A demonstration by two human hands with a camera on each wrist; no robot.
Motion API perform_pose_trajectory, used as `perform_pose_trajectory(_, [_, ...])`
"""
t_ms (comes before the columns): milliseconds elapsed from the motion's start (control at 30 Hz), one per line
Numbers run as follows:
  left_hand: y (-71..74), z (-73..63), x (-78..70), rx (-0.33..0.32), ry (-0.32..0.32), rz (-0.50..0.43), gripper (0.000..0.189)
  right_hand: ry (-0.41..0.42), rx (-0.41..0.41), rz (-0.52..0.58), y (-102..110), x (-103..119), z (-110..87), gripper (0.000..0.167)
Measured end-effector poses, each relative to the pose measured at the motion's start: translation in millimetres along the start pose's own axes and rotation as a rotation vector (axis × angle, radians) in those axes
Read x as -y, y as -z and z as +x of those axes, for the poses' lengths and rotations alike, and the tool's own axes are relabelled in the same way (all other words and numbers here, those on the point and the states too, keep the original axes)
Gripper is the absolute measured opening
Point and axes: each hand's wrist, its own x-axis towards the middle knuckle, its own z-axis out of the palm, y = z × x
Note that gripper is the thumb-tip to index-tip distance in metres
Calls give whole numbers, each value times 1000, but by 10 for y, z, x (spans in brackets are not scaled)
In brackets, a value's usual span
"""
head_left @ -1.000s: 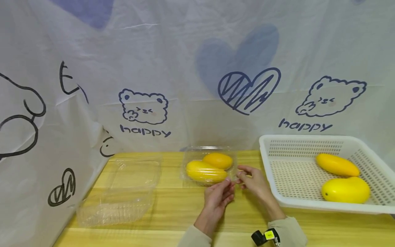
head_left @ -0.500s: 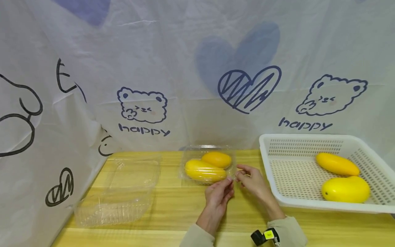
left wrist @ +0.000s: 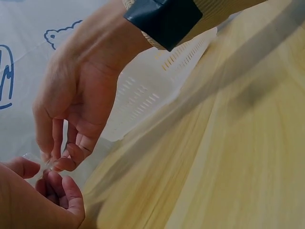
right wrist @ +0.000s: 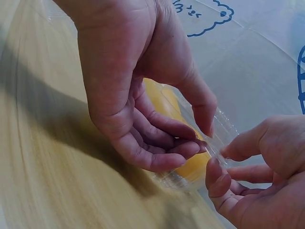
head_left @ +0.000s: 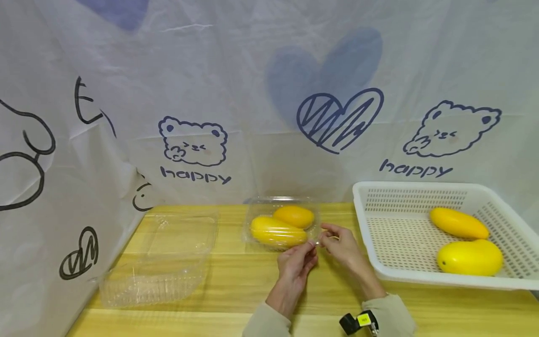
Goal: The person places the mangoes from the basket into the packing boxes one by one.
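Note:
A see-through plastic clamshell box (head_left: 261, 210) rests at the back middle of the table, its lid lying over two yellow mangoes (head_left: 275, 231). At its front right corner my left hand (head_left: 296, 262) pinches the plastic edge between thumb and fingers. My right hand (head_left: 341, 243) grips the same corner from the right, fingertips close to the left ones. Up close in the right wrist view, the thumbs and fingers of the left hand (right wrist: 128, 95) and right hand (right wrist: 262, 176) meet at the thin plastic rim. The box's far side is hidden there.
On the left of the wooden table (head_left: 236, 290) lies a second see-through clamshell (head_left: 151, 288), lid folded back. A white perforated basket (head_left: 421, 277) stands on the right with two mangoes (head_left: 469, 257) inside. A printed cloth (head_left: 261, 159) hangs behind.
Both hands stay at the box's front right corner, with only slight finger movement. The head view has shifted a little; mangoes and basket keep their places.

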Motion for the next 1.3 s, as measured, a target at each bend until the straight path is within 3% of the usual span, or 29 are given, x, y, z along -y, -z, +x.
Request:
perform_pose_trajectory(933, [-1,-3,8,1,-15,-46,12,8,-11,-29,-32,-1,6,43])
perform_pose_trajectory(1300, [53,-117,-111,70,60,-18,6,-1,-25,-8,-35,-6,8,41])
